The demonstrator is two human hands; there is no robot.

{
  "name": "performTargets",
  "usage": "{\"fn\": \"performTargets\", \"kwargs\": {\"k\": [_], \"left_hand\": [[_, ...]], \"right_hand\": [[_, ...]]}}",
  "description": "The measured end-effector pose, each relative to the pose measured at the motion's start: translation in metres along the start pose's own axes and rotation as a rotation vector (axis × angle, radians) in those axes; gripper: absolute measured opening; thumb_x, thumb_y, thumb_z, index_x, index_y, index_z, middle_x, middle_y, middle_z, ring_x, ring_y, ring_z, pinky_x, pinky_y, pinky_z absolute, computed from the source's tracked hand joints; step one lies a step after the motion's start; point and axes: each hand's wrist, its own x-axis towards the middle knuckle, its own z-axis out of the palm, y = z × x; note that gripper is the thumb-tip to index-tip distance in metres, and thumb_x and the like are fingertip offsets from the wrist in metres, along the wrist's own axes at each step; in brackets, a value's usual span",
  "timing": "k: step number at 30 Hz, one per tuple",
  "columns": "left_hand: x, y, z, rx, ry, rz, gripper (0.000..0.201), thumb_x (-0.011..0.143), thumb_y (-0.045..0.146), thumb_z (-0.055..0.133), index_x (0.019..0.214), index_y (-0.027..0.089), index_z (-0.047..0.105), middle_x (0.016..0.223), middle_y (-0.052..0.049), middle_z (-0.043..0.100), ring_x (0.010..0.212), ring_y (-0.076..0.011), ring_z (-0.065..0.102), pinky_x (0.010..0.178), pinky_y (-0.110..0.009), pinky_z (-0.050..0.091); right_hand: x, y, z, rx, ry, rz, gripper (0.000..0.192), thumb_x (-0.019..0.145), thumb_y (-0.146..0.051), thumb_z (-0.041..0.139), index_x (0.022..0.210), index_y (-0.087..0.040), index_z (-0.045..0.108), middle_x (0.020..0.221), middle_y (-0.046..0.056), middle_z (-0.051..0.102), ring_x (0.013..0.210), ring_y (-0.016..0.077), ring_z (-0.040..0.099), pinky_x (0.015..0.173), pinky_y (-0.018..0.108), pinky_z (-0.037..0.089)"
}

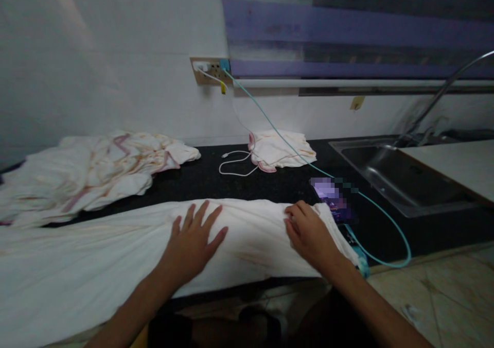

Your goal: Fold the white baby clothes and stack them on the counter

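A long white cloth [254,240] lies along the front of the black counter, with faint brownish marks and wrinkles. It runs off to the left and hangs over the counter's front edge there. My left hand [191,247] rests flat on the cloth near its middle, fingers spread. Toward the cloth's right end, my right hand [311,235] has its fingers bent and drawn together against the fabric; its fingertips are partly hidden. Just beyond the right hand, a phone [332,198] with a lit, blurred screen lies beside the gathered cloth end.
A heap of crumpled white cloths [96,178] lies at the back left. A folded cloth [283,150] sits by the wall, near a white cable [239,174]. A teal cable [386,211] loops from the wall socket [211,71] past the phone. At right is a sink [401,178] with a board [459,162].
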Motion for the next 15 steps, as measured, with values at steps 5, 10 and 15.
{"fn": "performTargets", "kwargs": {"k": [5, 10, 15], "left_hand": [[0.036, -0.012, 0.002, -0.028, 0.043, 0.131, 0.059, 0.105, 0.054, 0.039, 0.154, 0.022, 0.051, 0.164, -0.018, 0.041, 0.151, -0.0425, 0.035, 0.118, -0.072, 0.030], [0.028, -0.019, -0.010, -0.012, 0.160, 0.384, 0.046, 0.102, 0.052, 0.051, 0.129, 0.018, 0.065, 0.137, -0.017, 0.063, 0.134, -0.0357, 0.053, 0.118, -0.074, 0.025], [0.006, -0.025, -0.026, 0.007, 0.128, 0.649, 0.021, 0.103, 0.033, 0.051, 0.103, 0.019, 0.067, 0.101, -0.008, 0.067, 0.101, -0.0242, 0.061, 0.104, -0.050, 0.047]], "right_hand": [[0.019, 0.009, 0.005, -0.165, -0.089, 0.072, 0.021, 0.101, -0.024, 0.051, 0.113, -0.014, 0.065, 0.115, 0.016, 0.061, 0.105, 0.0278, 0.058, 0.096, 0.043, 0.047], [0.018, 0.014, 0.001, -0.145, -0.134, 0.010, 0.026, 0.102, -0.028, 0.052, 0.122, -0.016, 0.063, 0.124, 0.016, 0.062, 0.115, 0.0290, 0.057, 0.102, 0.044, 0.046], [0.010, 0.022, 0.000, -0.107, -0.141, -0.073, 0.038, 0.103, -0.033, 0.052, 0.135, -0.014, 0.059, 0.140, 0.018, 0.060, 0.131, 0.0309, 0.053, 0.112, 0.047, 0.042]]}}
